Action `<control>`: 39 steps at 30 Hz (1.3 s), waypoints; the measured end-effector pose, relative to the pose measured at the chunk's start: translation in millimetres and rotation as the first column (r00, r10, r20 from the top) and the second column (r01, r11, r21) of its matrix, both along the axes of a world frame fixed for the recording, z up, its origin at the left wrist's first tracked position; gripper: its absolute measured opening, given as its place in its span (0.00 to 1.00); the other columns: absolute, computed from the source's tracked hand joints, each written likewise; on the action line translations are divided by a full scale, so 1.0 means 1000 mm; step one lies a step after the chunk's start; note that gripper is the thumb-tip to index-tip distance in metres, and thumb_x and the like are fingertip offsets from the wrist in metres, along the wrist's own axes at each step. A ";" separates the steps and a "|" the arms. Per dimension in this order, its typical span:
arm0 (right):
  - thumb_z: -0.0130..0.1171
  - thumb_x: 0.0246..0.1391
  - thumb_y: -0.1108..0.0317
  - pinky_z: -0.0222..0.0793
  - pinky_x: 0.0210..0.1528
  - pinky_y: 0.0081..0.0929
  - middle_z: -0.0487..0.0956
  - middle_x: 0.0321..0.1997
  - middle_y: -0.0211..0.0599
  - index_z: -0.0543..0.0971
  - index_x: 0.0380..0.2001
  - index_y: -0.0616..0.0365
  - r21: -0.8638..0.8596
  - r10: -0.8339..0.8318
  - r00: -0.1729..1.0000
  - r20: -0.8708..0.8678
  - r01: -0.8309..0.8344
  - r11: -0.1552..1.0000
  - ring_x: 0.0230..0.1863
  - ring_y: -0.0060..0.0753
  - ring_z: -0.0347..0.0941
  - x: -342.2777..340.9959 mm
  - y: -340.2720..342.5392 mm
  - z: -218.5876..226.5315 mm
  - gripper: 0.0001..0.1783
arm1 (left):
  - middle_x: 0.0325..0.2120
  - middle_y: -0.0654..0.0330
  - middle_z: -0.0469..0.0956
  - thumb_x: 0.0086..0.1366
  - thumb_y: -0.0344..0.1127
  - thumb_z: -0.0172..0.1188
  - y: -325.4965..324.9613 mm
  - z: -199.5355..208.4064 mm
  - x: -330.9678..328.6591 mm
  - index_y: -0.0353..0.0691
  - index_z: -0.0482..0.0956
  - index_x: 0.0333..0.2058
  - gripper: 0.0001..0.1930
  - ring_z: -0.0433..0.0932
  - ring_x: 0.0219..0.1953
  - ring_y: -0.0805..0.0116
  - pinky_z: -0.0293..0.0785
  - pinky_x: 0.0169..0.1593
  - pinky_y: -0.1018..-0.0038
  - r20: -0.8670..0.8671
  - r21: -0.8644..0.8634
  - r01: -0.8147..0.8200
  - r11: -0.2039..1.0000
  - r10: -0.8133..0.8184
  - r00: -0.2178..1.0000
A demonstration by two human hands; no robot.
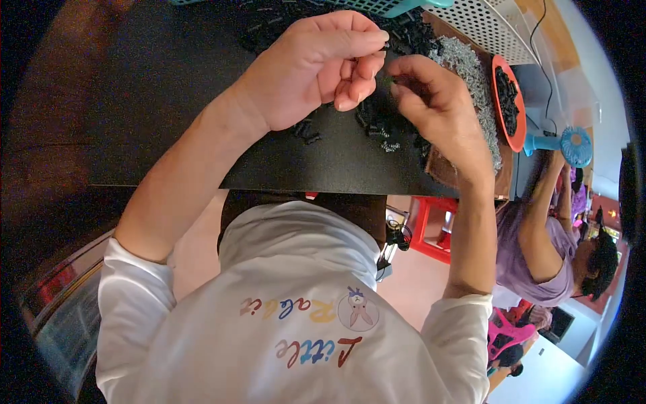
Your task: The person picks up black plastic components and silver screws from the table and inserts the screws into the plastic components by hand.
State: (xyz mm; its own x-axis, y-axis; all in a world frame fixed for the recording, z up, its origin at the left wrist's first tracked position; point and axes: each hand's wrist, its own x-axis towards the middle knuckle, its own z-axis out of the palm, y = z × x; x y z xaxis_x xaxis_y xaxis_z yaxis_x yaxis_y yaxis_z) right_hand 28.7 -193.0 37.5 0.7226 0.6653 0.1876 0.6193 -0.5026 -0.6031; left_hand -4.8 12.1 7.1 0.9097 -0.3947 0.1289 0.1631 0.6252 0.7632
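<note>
My left hand (330,64) is raised over the dark table, thumb and forefinger pinched at the tips. A tiny dark bit shows at those tips, too small to name. Facing it, my right hand (441,101) has its thumb and forefinger drawn together; whatever they hold is mostly hidden and blurred. Under and behind both hands lie small black pieces (410,34), with a few loose ones (307,131) nearer me. A heap of small silvery metal pieces (464,64) spreads beside my right hand on a brown tray (441,168).
At the right, an orange plate (496,67) holds black pieces, near a blue handheld fan (575,147). A white perforated basket (494,30) and a teal basket (397,7) stand at the back. A person in purple (538,256) sits at the right; a red stool (420,232) is below the table.
</note>
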 end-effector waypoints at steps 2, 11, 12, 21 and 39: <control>0.58 0.48 0.74 0.69 0.36 0.26 0.76 0.29 0.42 0.76 0.34 0.66 0.120 -0.058 0.990 -0.125 0.073 0.990 0.32 0.34 0.74 -0.004 -0.004 0.002 0.09 | 0.24 0.65 0.71 0.68 0.40 0.50 -0.001 0.000 -0.001 0.41 0.71 0.37 0.09 0.70 0.19 0.77 0.62 0.18 0.81 0.006 0.005 0.020 1.000 -0.020 1.000; 0.61 0.53 0.73 0.61 0.27 0.10 0.76 0.27 0.24 0.78 0.37 0.62 0.466 -0.042 0.908 -0.417 0.253 0.848 0.27 0.13 0.70 -0.023 -0.008 0.020 0.07 | 0.20 0.66 0.70 0.69 0.42 0.48 -0.006 0.002 -0.005 0.42 0.72 0.36 0.10 0.68 0.16 0.77 0.60 0.15 0.82 -0.051 0.070 0.006 0.998 -0.003 0.999; 0.61 0.53 0.74 0.61 0.25 0.11 0.77 0.27 0.25 0.78 0.38 0.62 0.523 -0.032 0.897 -0.440 0.285 0.803 0.26 0.13 0.71 -0.026 -0.007 0.021 0.09 | 0.20 0.65 0.70 0.69 0.42 0.48 -0.007 0.003 -0.006 0.42 0.72 0.37 0.10 0.68 0.15 0.77 0.59 0.15 0.82 -0.075 0.075 0.003 0.997 0.002 0.997; 0.57 0.53 0.79 0.69 0.30 0.15 0.79 0.35 0.43 0.75 0.41 0.71 0.622 0.044 0.944 -0.326 0.179 0.762 0.26 0.22 0.72 -0.037 -0.006 0.018 0.11 | 0.20 0.64 0.72 0.69 0.41 0.48 -0.006 0.004 -0.007 0.42 0.73 0.38 0.10 0.68 0.14 0.76 0.59 0.14 0.81 -0.022 0.127 0.068 0.990 -0.066 0.998; 0.58 0.50 0.83 0.66 0.28 0.14 0.75 0.39 0.44 0.76 0.35 0.68 0.568 0.068 0.997 0.029 -0.072 0.820 0.27 0.21 0.69 -0.039 0.001 0.010 0.08 | 0.19 0.65 0.71 0.70 0.41 0.47 -0.008 0.006 -0.011 0.41 0.73 0.38 0.11 0.67 0.15 0.77 0.60 0.14 0.82 0.016 0.162 0.101 0.982 -0.105 0.994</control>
State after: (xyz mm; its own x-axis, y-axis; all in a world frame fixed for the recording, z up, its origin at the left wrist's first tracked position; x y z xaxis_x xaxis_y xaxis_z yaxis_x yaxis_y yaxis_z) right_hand -9.9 -192.3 47.9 0.6753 0.4878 0.5531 0.6453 -0.0276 -0.7635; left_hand -16.0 4.0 12.7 0.8603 -0.5039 0.0779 0.2005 0.4749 0.8569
